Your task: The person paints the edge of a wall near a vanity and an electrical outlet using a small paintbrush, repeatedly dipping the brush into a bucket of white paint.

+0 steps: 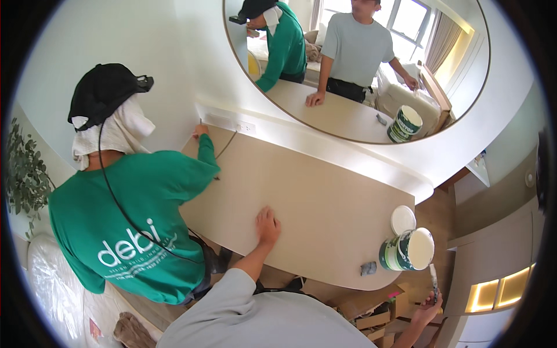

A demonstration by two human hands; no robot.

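Observation:
My left hand (268,227) rests on the beige tabletop (325,214), fingers laid down and holding nothing. Beyond the table's right end, my right hand (428,307) is closed around a slim tool (434,282) with a white-smeared end and dark handle; whether it is a brush or a scraper I cannot tell. Just above that tool, an uncapped green-and-white paint bucket (397,254) stands near the table's rounded end, with pale contents at its mouth. Its white round lid (403,220) is beside it. A crumpled grey rag or pad (368,268) lies to the bucket's left.
At left a co-worker in a green shirt (139,214) reaches one hand (200,130) to the wall corner. A cable (227,145) runs near the wall socket (246,127). A round mirror (360,69) hangs behind the table. Open cardboard boxes (371,313) sit below.

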